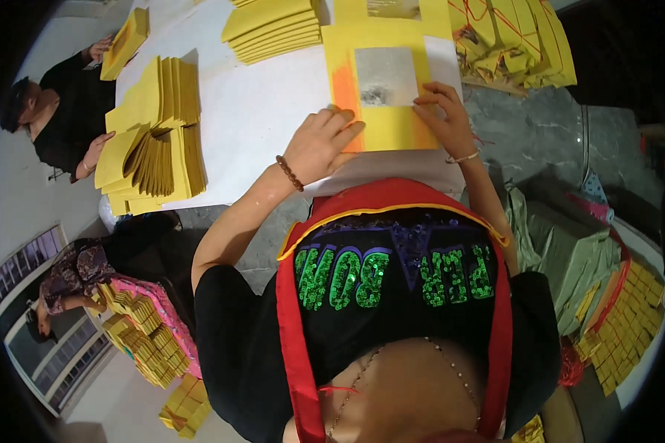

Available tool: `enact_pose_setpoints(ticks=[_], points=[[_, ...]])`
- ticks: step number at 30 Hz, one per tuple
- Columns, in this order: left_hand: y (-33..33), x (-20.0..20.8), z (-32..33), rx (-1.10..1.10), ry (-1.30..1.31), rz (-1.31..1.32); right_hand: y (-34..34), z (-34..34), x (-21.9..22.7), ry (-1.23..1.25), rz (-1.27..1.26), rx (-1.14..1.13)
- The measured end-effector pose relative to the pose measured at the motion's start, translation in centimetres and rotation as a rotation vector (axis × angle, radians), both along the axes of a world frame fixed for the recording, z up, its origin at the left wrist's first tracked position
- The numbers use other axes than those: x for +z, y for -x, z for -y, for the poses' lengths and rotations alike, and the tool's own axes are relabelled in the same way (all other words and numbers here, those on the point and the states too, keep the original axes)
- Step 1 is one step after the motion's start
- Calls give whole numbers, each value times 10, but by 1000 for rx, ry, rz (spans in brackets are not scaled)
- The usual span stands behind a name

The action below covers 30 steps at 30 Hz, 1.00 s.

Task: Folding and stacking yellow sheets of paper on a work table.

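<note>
A stack of yellow paper sheets (388,129) lies at the table's near edge, with a silver foil square (386,77) and an orange strip (343,85) on its top sheet. My left hand (321,142) rests over the lower left edge of the paper, fingers stretched onto it and the thumb apart near the corner. At the right edge, my right hand (443,118) has its fingers spread and bent, the tips touching the paper beside the foil. How thick the stack is beneath my hands cannot be made out.
Folded yellow paper bundles (155,140) stand on the white table (258,111) at left, and more (273,29) lie at the far side. A co-worker (74,111) holds yellow paper at the left edge. Another person sits lower left by yellow bundles (144,332). Tied bundles (524,37) lie far right.
</note>
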<state>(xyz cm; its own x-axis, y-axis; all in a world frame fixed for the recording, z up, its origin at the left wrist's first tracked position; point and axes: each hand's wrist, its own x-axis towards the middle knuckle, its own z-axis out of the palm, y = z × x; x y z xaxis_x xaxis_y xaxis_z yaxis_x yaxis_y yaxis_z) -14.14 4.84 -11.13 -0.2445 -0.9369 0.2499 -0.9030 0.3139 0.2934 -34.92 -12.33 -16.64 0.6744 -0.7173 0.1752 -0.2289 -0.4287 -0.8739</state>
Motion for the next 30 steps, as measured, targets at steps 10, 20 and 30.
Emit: enact_pose_setpoints(ticks=[10,20,30], points=[[-9,6,6,-27,-108,-345,3,0,-10,-108,66,2],[-20,-1,13,83,-286,-514,3,2,-12,-313,127,6],[-26,0,17,248,-524,-752,3,3,-10,-401,174,16]])
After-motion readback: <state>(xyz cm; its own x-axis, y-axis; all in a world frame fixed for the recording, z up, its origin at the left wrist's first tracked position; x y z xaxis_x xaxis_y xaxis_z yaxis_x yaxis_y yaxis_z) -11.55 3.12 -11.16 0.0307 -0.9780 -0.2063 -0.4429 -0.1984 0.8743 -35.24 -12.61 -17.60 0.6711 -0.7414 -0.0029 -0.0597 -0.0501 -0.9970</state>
